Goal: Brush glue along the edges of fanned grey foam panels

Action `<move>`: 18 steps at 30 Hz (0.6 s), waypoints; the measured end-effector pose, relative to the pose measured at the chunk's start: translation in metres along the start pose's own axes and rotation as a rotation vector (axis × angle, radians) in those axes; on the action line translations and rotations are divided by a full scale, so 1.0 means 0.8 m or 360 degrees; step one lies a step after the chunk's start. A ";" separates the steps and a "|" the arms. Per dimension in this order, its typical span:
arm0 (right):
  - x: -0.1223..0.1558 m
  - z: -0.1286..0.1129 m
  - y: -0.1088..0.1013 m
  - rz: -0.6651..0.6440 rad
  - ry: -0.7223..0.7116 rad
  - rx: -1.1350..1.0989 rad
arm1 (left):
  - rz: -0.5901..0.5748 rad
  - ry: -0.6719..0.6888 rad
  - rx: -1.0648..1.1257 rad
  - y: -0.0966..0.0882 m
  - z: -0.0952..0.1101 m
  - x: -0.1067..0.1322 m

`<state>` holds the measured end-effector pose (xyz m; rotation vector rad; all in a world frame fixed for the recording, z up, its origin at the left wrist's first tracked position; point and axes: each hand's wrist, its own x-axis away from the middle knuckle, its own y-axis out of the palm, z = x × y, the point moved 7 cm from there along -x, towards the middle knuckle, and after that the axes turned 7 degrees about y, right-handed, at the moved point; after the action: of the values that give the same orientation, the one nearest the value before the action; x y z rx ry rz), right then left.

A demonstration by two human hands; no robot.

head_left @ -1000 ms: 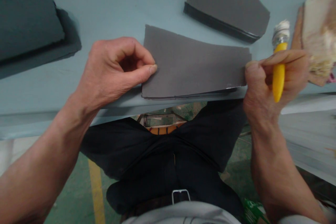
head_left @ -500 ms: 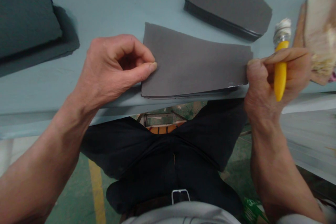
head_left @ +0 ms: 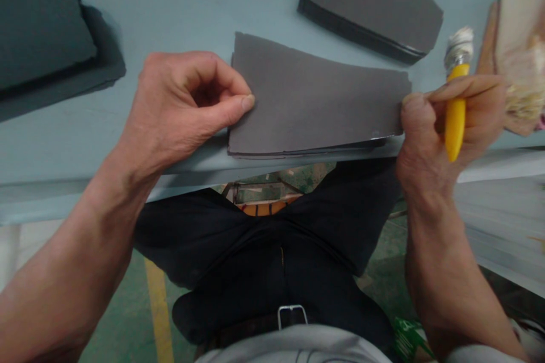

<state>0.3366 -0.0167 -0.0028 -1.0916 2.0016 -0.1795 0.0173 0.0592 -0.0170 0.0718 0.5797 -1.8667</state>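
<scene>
A thin dark-grey sheet [head_left: 319,99], wider at its left end and curved along its far edge, lies over other layers at the table's near edge. My left hand [head_left: 183,102] pinches its left edge between thumb and forefinger. At the narrow right end, my right hand [head_left: 451,119] grips the sheet's corner with thumb and forefinger. That same hand also carries a brush with a yellow handle [head_left: 455,125], tucked between the fingers. The brush's whitish, caked head [head_left: 460,45] points away from me.
A stack of similar grey pieces [head_left: 374,5] sits at the far right of the sheet. Dark folded material [head_left: 42,34] lies at the left on the pale blue table [head_left: 179,5]. A glue-crusted board [head_left: 519,57] stands at the right edge. My legs are under the table edge.
Both hands keep their hold, and the sheet's left far corner has risen slightly away from me. Otherwise the view has only shifted a little.
</scene>
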 end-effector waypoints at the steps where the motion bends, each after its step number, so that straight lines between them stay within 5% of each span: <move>1: 0.000 0.000 0.000 -0.0010 -0.0009 -0.0003 | 0.0007 0.0003 -0.0004 0.000 0.000 0.000; 18: 0.001 -0.003 -0.001 0.0002 0.0012 0.0011 | 0.0048 -0.0127 0.0116 0.000 0.000 -0.007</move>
<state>0.3353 -0.0181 -0.0014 -1.0865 2.0070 -0.1898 0.0190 0.0640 -0.0155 0.0536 0.4536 -1.8526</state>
